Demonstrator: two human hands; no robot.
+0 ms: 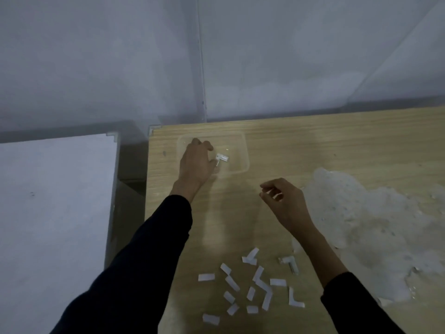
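Connector (pixel 222 159) in tray (pixel 243 150), just beside left hand (pixel 196 162)

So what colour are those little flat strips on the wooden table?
White: small flat rectangular strips, head view.

Clear glossy plastic tray (pixel 240 141) (matt wood-grain table (pixel 313 145))

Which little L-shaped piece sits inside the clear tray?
The far L-shaped piece, beside the left hand; the other piece lies on the table near white strips.
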